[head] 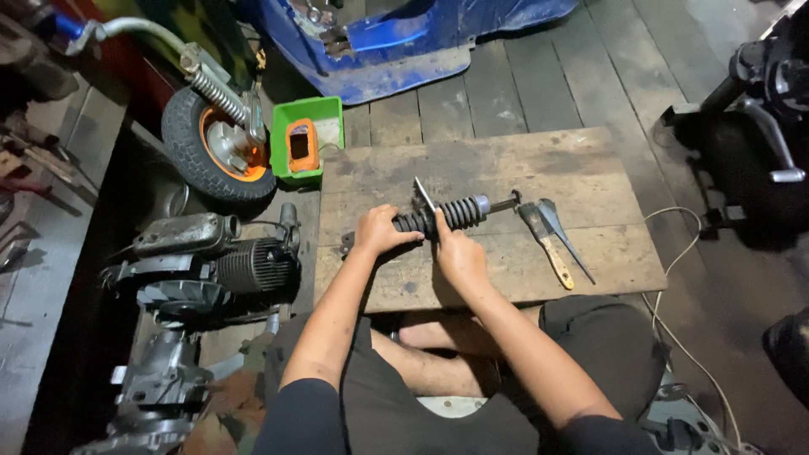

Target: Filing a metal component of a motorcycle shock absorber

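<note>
Dim, sharp centre; edges dark, perhaps slightly distorted.

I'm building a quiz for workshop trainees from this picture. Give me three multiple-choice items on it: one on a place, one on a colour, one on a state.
1. Where does the shock absorber lie?
A. on the wooden board
B. inside the green tub
C. on the small wheel

2. What colour is the tub beside the small wheel?
A. red
B. green
C. white

3. How do the hands meet the shock absorber?
A. both hover clear of it
B. only the right touches it
C. both grip it

Answers:
1 A, it lies flat across the board in front of the seated person.
2 B, its walls are bright green around an orange part.
3 C, the left hand closes on the spring's end and the right hand on its middle.
</note>
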